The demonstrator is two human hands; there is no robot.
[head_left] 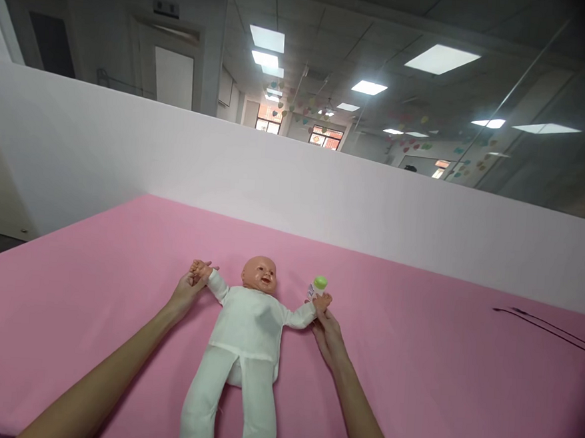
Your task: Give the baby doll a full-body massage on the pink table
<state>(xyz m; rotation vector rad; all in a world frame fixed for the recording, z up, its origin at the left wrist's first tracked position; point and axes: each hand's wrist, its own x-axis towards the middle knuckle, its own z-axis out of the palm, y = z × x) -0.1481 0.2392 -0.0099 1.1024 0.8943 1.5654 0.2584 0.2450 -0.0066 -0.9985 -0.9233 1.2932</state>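
Note:
A baby doll (248, 323) with a bare plastic head and a white cloth body lies on its back on the pink table cover (427, 362), arms spread to both sides. On the left, my left hand (186, 293) has its fingers around the doll's hand. My right hand (329, 334) grips the doll's other hand from below, with the thumb and part of the fingers hidden behind it. Just beyond that doll hand stands a small bottle (320, 285) with a green cap and a label, partly covered by it.
Thin dark cords (545, 323) lie on the cover at the far right. Along the back runs a low white wall (295, 186) with glass above it. A door (173, 77) shows at the upper left.

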